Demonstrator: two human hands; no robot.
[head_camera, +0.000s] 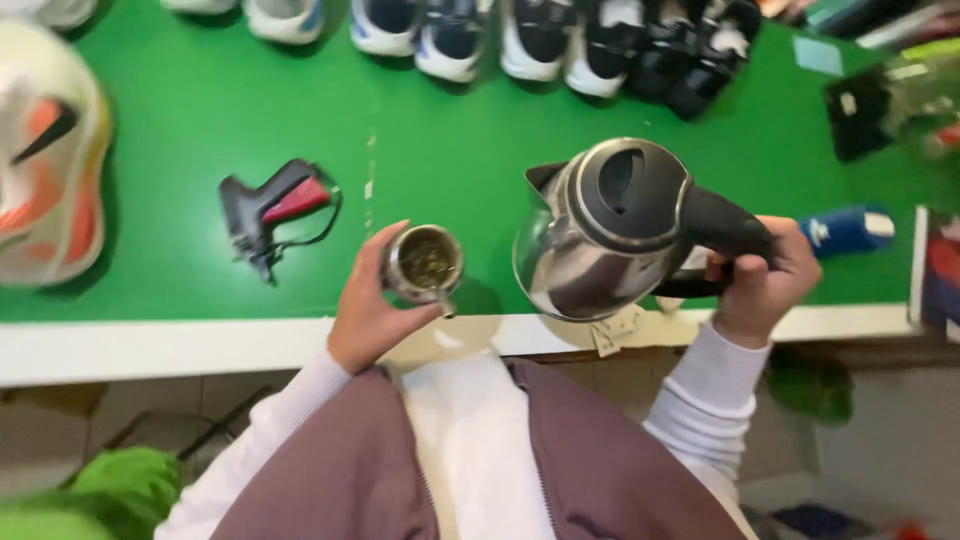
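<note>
Layout, placed relative to the electric kettle (610, 230):

- Kettle: above the near edge of the table (200, 120), handle to its right in the right hand (765, 280).
- Metal cup (424, 264): just left of the kettle, in the left hand (368, 315); herbs lie in it.
- Glue gun (270, 210): farther left, on the table.
- Row of sneakers (560, 40): behind the kettle, along the table's far side.
- Large shoe (45, 150): far left.
- Bottle (845, 228): right of the kettle, lying on the table.
</note>
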